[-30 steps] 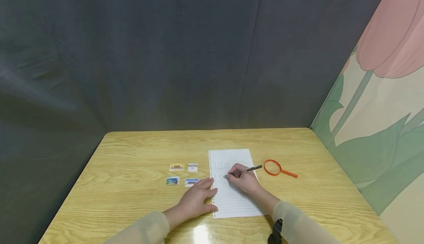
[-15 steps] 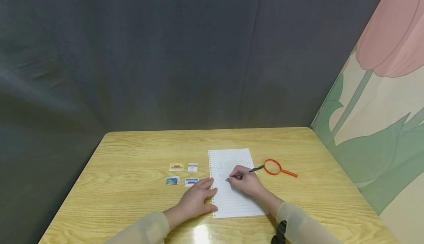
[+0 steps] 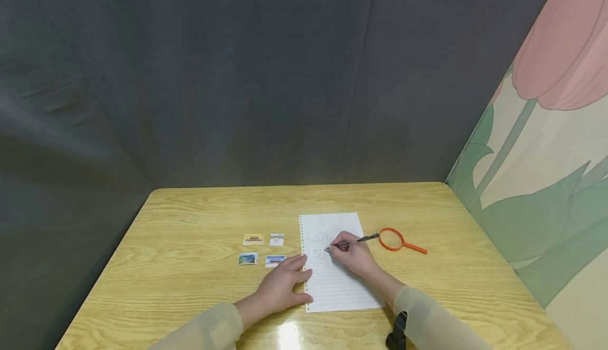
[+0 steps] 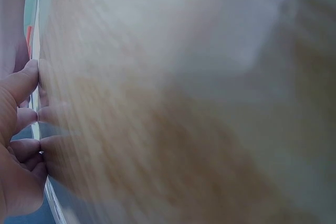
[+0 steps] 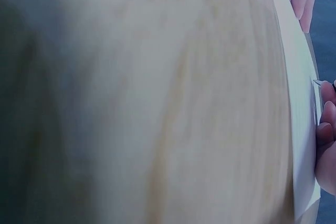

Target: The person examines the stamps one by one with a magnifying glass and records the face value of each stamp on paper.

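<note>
A lined white sheet (image 3: pixel 339 286) lies on the wooden table (image 3: pixel 190 218), with faint handwriting on its top two lines. My right hand (image 3: pixel 352 256) grips a dark pen (image 3: pixel 362 240) whose tip touches the second line. My left hand (image 3: pixel 280 286) rests flat on the table, fingers straight, pressing the sheet's left edge. Several small picture stamps (image 3: pixel 263 249) lie just left of the sheet. The left wrist view shows my fingertips (image 4: pixel 21 124) on blurred wood. The right wrist view shows blurred wood and the sheet's edge (image 5: pixel 307 145).
An orange magnifying glass (image 3: pixel 401 241) lies right of the sheet, close to the pen's back end. A dark curtain stands behind the table and a tulip-patterned wall (image 3: pixel 546 154) runs along its right side. A black wrist strap (image 3: pixel 396 334) sits on my right sleeve.
My right hand and the pen tip have shifted slightly rightward and up along the second line, adding a character. The left hand has stayed where it was.
</note>
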Motion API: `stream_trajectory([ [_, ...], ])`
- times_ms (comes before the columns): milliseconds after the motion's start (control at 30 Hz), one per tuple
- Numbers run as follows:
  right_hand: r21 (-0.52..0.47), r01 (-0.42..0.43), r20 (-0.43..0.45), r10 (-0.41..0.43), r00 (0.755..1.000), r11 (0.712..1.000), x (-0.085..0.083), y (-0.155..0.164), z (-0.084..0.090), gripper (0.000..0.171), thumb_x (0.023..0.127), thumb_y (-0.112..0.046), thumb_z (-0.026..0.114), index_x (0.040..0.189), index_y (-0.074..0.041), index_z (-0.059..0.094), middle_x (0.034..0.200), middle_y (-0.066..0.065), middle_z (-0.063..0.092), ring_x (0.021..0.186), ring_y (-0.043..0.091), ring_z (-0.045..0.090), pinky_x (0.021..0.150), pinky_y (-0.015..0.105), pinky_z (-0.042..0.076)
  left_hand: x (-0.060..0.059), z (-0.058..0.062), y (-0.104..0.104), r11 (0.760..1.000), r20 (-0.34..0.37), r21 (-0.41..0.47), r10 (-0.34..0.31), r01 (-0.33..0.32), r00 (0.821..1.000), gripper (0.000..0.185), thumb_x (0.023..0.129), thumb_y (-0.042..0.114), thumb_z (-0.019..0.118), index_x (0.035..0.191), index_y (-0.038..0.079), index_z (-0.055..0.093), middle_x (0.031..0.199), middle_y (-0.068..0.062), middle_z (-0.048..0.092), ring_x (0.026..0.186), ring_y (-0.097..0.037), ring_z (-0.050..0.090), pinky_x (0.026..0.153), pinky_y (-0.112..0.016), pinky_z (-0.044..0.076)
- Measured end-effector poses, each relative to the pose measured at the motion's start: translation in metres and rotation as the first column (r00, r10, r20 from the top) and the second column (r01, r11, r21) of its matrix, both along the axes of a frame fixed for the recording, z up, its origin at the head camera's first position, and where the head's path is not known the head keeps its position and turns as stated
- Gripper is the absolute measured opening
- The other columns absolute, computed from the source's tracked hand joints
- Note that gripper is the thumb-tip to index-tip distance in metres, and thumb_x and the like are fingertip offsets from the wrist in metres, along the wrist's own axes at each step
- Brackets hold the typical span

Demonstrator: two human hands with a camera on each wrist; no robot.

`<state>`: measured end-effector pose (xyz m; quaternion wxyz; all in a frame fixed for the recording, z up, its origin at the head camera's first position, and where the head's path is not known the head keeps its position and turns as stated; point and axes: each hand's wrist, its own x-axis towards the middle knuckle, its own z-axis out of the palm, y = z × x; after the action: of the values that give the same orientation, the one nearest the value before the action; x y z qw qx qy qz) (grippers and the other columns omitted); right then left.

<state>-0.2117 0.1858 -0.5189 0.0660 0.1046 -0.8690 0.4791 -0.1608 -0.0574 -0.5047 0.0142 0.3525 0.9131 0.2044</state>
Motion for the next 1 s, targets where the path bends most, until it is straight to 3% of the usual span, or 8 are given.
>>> stream_trajectory([
  [500,-0.036,-0.042,-0.028,0.041,0.999,0.998,-0.0024,-0.0019,-0.0028,0.006,0.083,-0.006,0.075,0.083,-0.009,0.071,0.069,-0.007,0.063,0.061,0.006,0.054,0.056,0.02,0.045,0.0002,-0.0003,-0.0001,1.0,0.005,-0.002,-0.005,0.005,1.0,0.061,0.082,0.045,0.077,0.131,0.008,0.066,0.15,-0.018,0.045,0.139,-0.032,0.04,0.112,-0.044,0.038],
  [833,-0.07,0.067,0.016,-0.066,0.998,0.995,0.0009,0.0041,-0.0013,0.006,0.08,-0.008,0.074,0.081,-0.005,0.069,0.066,-0.005,0.061,0.059,0.007,0.053,0.054,0.019,0.042,0.0003,-0.0012,0.0004,1.0,0.013,0.0,-0.005,0.005,1.0,0.061,0.082,0.045,0.077,0.131,0.009,0.066,0.149,-0.017,0.045,0.139,-0.031,0.04,0.111,-0.044,0.039],
  [1000,-0.06,0.057,0.009,-0.056,0.998,0.997,0.0013,0.0055,-0.0007,0.004,0.08,-0.007,0.073,0.081,-0.006,0.069,0.064,-0.006,0.059,0.058,0.007,0.05,0.051,0.018,0.04,0.0003,-0.0012,0.0004,1.0,0.017,0.001,-0.003,0.003,1.0,0.062,0.083,0.045,0.077,0.131,0.009,0.065,0.149,-0.017,0.045,0.139,-0.031,0.04,0.111,-0.044,0.039],
])
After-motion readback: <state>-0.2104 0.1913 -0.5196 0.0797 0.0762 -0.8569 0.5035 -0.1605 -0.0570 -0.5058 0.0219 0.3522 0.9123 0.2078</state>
